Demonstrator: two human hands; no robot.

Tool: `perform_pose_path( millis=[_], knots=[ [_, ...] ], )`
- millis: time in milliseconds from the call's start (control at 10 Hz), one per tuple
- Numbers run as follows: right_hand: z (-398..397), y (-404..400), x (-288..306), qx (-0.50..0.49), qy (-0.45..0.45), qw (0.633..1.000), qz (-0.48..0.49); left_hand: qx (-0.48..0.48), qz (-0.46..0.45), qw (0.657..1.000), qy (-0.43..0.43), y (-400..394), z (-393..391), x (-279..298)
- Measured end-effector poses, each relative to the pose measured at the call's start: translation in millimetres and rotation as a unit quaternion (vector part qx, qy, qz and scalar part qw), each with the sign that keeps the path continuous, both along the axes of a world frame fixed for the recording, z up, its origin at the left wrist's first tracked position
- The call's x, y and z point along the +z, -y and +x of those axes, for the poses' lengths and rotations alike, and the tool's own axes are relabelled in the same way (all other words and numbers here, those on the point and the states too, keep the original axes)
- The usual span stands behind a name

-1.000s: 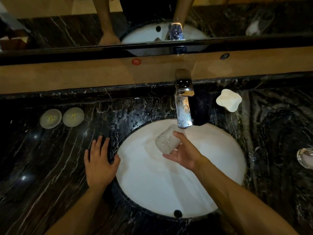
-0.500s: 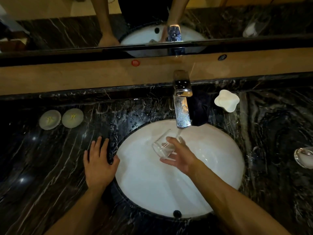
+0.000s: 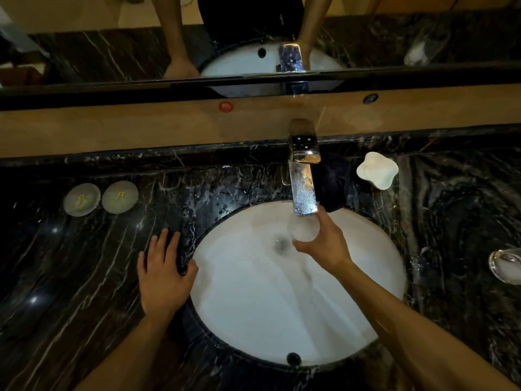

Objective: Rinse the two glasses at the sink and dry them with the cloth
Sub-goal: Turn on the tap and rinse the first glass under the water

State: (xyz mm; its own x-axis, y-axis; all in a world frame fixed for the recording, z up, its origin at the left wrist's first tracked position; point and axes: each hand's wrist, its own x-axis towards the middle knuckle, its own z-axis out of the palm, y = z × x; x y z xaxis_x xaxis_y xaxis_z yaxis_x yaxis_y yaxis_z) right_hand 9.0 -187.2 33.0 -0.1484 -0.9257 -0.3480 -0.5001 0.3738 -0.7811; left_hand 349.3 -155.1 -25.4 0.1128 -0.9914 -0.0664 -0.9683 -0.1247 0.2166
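Right hand point(image 3: 324, 244) grips first glass point(image 3: 303, 228) under tap point(image 3: 303, 190), rinsing; left hand point(image 3: 162, 270) flat on desk point(image 3: 84, 263). Second glass point(image 3: 506, 265), at the desk's right edge, and all drying appear outstanding.

**Dim, warm light with glare and edge bending**

The scene was dim and yellowish. The white basin point(image 3: 253, 306) was the brightest area, just below the right hand point(image 3: 324, 246) gripping the blurred glass point(image 3: 303, 228). Small highlights glinted on the wet faucet point(image 3: 303, 193) above the grip. The dark counter point(image 3: 70, 263) to its left fell into shadow. Straight edges bowed near the borders.
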Motion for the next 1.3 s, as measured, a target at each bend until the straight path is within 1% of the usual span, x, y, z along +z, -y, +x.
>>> perform_pose_path(
  millis=[100,200,300,400,500,600,700,800,900,1000,1100,1200,1300],
  knots=[
    [-6.3,-0.4,-3.4,0.058,-0.040,0.997,0.036,0.001,-0.001,1.000,-0.002,-0.4,-0.8,0.9],
    [-4.5,3.8,-8.7,0.139,-0.009,0.986,0.089,-0.001,0.001,1.000,0.000,-0.8,-0.4,0.2],
    [7.3,6.2,-12.1,0.108,0.018,0.991,0.071,-0.002,0.000,1.000,-0.004,0.0,-0.8,1.7],
    [19.7,4.8,-9.8,-0.022,0.010,1.000,0.009,-0.002,-0.002,1.000,-0.004,0.0,-2.1,3.3],
    [15.6,4.1,-7.0,-0.032,-0.035,0.999,-0.014,-0.001,0.000,1.000,-0.007,0.1,-1.8,3.5],
    [3.9,7.5,-7.0,0.045,-0.046,0.997,0.053,-0.001,0.001,1.000,-0.007,0.4,-1.8,2.8],
    [5.6,8.2,-7.4,0.064,-0.032,0.996,0.060,-0.003,-0.002,1.000,-0.004,-0.7,-1.2,2.6],
    [13.0,8.3,-5.1,0.000,-0.037,0.999,0.012,-0.002,-0.004,1.000,-0.005,-0.5,-1.9,3.2],
    [6.3,11.5,-1.4,0.026,-0.074,0.997,0.027,-0.004,-0.001,1.000,-0.004,-0.3,-1.4,2.5],
    [-3.7,9.5,1.5,0.072,-0.048,0.994,0.067,-0.004,-0.004,1.000,-0.001,-0.6,-1.3,1.9],
    [2.0,2.8,-2.9,0.002,-0.022,0.999,0.027,-0.002,-0.004,1.000,-0.004,-0.8,-1.5,1.4],
    [4.5,3.8,-5.6,0.041,-0.068,0.996,0.038,-0.005,-0.005,1.000,-0.003,-0.7,-0.9,0.3],
    [3.8,4.8,-5.7,0.082,-0.068,0.992,0.066,-0.005,-0.004,1.000,-0.003,-0.5,-0.3,-0.4]
  ],
)
